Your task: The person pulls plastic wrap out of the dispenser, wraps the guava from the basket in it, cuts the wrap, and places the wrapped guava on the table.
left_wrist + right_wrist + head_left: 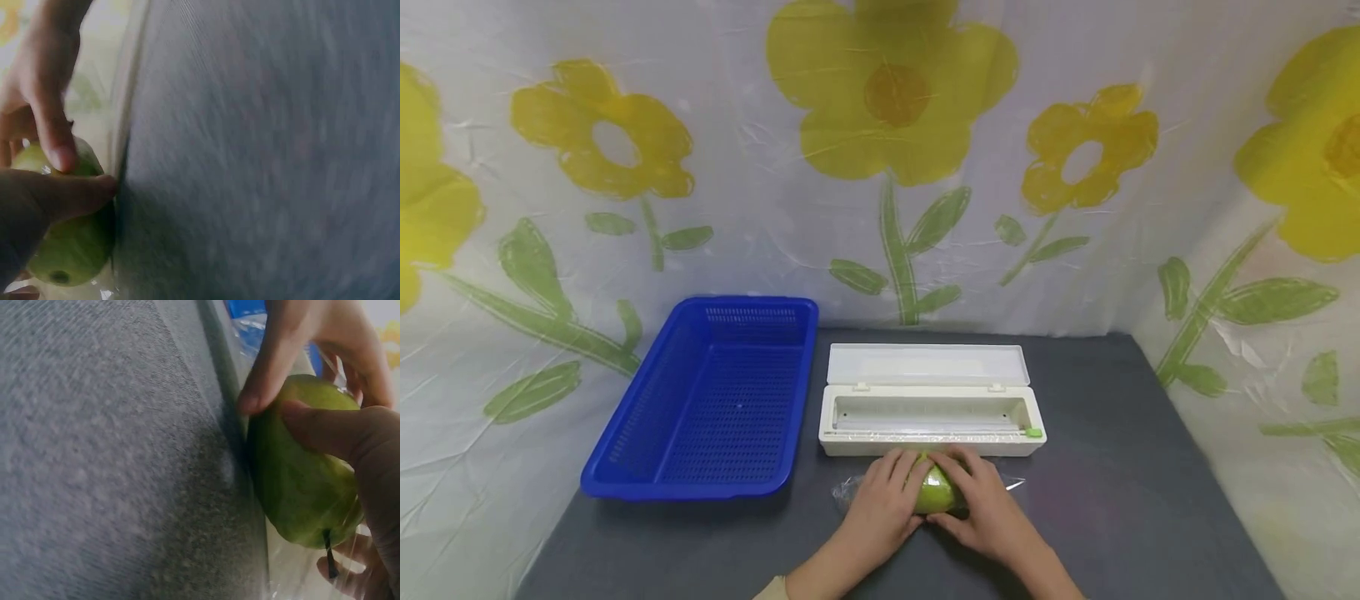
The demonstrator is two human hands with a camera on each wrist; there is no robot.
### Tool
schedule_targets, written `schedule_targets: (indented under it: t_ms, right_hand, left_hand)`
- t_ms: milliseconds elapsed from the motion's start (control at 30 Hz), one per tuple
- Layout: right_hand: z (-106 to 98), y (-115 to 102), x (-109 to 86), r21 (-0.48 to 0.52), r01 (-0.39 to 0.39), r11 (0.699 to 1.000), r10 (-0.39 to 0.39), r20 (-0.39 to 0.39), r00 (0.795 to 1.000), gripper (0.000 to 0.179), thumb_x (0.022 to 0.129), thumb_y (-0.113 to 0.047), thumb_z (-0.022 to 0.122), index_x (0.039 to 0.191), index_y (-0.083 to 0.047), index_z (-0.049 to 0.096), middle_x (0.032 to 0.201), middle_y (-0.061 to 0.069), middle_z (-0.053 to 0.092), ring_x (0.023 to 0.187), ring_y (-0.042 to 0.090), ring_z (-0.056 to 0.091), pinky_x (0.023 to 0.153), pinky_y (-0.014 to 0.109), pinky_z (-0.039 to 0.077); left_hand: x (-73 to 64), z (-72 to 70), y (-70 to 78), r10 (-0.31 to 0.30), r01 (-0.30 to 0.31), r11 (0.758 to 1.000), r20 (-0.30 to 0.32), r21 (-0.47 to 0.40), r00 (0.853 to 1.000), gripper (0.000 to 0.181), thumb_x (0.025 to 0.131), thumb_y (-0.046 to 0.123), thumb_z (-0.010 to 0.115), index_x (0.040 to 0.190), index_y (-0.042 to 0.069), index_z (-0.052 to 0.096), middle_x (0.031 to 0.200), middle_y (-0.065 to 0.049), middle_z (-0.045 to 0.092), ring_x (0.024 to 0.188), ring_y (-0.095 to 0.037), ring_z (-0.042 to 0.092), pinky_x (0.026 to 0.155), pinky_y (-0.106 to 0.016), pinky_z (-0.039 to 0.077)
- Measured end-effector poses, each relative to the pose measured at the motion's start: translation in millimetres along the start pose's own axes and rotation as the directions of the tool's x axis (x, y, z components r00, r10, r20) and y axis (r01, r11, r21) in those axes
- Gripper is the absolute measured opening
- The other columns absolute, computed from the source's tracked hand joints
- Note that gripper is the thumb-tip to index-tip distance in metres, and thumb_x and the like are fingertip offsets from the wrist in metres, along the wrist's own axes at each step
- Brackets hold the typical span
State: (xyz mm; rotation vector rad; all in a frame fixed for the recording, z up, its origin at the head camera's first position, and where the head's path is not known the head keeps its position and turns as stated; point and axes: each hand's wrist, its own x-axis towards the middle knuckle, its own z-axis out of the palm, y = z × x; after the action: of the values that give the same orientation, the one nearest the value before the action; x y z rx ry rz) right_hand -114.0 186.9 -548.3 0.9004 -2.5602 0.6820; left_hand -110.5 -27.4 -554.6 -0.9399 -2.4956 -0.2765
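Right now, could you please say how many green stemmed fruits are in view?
1: the green stemmed fruit, held between the left hand and right hand, near the white rectangular box.

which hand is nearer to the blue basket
Left. The left hand grips the green fruit from the side facing the blue basket; the right hand holds the fruit's opposite side, farther from the basket.

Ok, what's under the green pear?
Clear plastic film pokes out either side of the green pear, over the dark grey tabletop. The spot directly beneath is hidden by the pear, left hand and right hand, so I can't tell whether the film continues there.
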Motion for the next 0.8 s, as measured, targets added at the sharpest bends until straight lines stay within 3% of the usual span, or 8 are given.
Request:
schedule_targets:
  t_ms: [167,333,567,800]
  right_hand:
    - [5.6,-2.4,0.3,-0.022,-0.022,1.0,0.022,-0.033,0.999,0.092,0.069,-0.037,0.102,0.147,-0.012,0.061,0.136,0.011,0.058,0.112,0.028,0.065,0.087,0.05,0.058]
    - [9.3,-5.0,1.2,-0.039,-0.036,0.999,0.033,-0.073,0.997,0.092,0.066,-0.036,0.103,0.145,-0.011,0.063,0.132,0.011,0.058,0.108,0.028,0.065,0.086,0.05,0.057]
    - [11.2,-9.4,1.6,-0.032,-0.053,0.998,0.05,-0.094,0.994,0.09,0.064,-0.034,0.104,0.142,-0.01,0.065,0.128,0.01,0.059,0.108,0.027,0.066,0.089,0.056,0.055]
    - [6.9,-8.3,3.8,-0.018,-0.066,0.998,0.064,-0.091,0.994,0.097,0.064,-0.039,0.104,0.145,-0.01,0.059,0.131,0.009,0.062,0.116,0.027,0.065,0.091,0.055,0.055]
  left_hand:
    - [3.2,6.9,-7.3,0.006,-0.005,0.999,-0.02,0.035,1.0,0.088,0.063,0.035,0.101,0.137,0.012,0.06,0.135,-0.005,0.06,0.122,-0.023,0.059,0.092,-0.038,0.055]
    - [5.9,5.6,-14.0,0.024,-0.024,1.0,-0.021,-0.015,1.0,0.085,0.063,0.029,0.099,0.136,0.012,0.06,0.134,-0.005,0.061,0.123,-0.023,0.06,0.093,-0.038,0.057]
    - [6.5,3.5,-24.1,0.047,-0.046,0.992,0.004,-0.122,0.999,0.085,0.066,0.026,0.1,0.139,0.014,0.059,0.137,-0.003,0.062,0.129,-0.021,0.059,0.104,-0.039,0.055]
    - [7.4,1.4,-26.7,0.058,-0.06,0.988,-0.015,-0.143,0.998,0.083,0.066,0.031,0.1,0.137,0.013,0.06,0.136,-0.004,0.062,0.127,-0.022,0.061,0.1,-0.04,0.056]
